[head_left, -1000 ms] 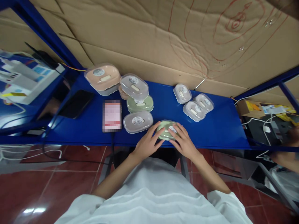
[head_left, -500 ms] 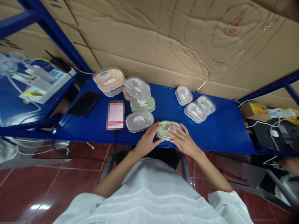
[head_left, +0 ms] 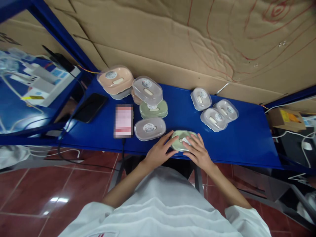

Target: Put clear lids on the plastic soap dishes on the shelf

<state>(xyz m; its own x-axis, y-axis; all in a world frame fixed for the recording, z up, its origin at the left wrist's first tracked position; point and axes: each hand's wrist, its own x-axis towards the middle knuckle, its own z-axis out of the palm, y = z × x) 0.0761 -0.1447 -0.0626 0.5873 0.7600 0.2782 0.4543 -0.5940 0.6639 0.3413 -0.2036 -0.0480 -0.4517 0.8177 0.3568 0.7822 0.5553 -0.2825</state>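
Note:
A green soap box (head_left: pixel 182 135) with a clear lid, a pale tab and a round label lies at the front edge of the blue table. Around its left end curls my left hand (head_left: pixel 159 150), thumb at the near side and fingertips at the far side. My right hand (head_left: pixel 198 152) grips the right end, its fingers lying over the lid and partly covering the label. Left of my hands rests a grey soap box (head_left: pixel 148 133) with a round label. Behind that one, another green soap box (head_left: pixel 158 112) sits partly under a tilted grey soap box (head_left: pixel 154 86).
A peach soap box (head_left: pixel 120 84) tops a stack at the back left. Three small grey soap boxes (head_left: pixel 201 102) are grouped at the right. A phone with a blurred screen (head_left: pixel 123 118) and a black phone (head_left: pixel 91 107) lie left. Cardboard (head_left: pixel 153 42) walls the back.
The whole view has shifted slightly with my head. Both hands stay on the green soap box, with little visible change in their grip.

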